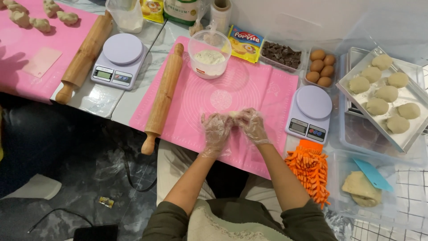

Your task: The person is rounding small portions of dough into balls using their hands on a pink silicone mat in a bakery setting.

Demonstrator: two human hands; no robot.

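Head view, item one: a small lump of pale dough [233, 115], pinched between your left hand [217, 129] and your right hand [252, 125], both in clear plastic gloves and closed around it with fingertips meeting, held just above the middle of the pink silicone mat [267, 96]. Most of the lump is hidden by your fingers; only a cream-coloured, soft-looking top shows. Beside the mat: wooden rolling pin [163, 98] along its left edge, white kitchen scale [310, 112] at its right edge.

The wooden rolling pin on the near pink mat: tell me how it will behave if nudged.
The rolling pin is a round cylinder, so it would probably roll sideways. It looks solid and stiff. One handle overhangs the pink mat edge, so it might drop off.
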